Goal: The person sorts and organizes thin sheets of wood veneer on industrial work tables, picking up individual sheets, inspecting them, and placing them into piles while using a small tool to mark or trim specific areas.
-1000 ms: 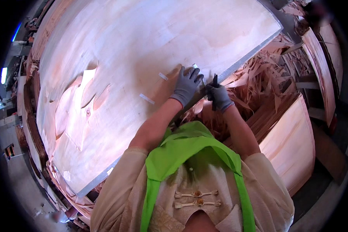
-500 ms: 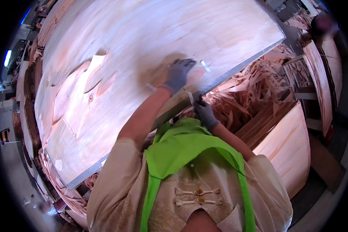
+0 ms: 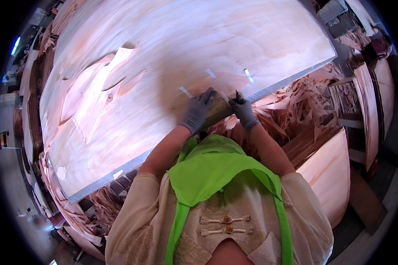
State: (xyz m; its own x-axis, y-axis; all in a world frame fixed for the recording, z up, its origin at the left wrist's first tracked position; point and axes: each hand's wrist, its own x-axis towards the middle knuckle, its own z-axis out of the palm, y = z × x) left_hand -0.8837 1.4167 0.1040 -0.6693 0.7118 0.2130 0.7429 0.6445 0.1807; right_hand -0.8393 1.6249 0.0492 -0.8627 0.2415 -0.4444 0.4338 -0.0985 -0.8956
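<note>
A large sheet of pale wood veneer (image 3: 172, 53) lies on a stack before me. My left hand (image 3: 198, 109), in a grey glove, rests on it near the front edge, fingers stretched out and close together. My right hand (image 3: 243, 110), also gloved, is at the same edge with its fingers closed around a small dark, pointed tool (image 3: 238, 94), whose kind I cannot make out. A whitish tape strip (image 3: 225, 97) lies between my hands. Further strips stick to the sheet: one tape piece (image 3: 185, 92) beside my left fingers, another piece (image 3: 211, 73) beyond, and a third piece (image 3: 249, 75) to the right.
Torn, curled veneer pieces (image 3: 104, 88) lie on the sheet's left part. Below its right edge is a heap of veneer scraps (image 3: 291, 99). A stack of veneer (image 3: 322, 163) stands at my right, with curved upright sheets (image 3: 366, 115) beyond it.
My left hand has drawn back toward the front edge, uncovering a tape strip. My right hand has come up to the edge, its dark tool now showing. The view has shifted slightly.
</note>
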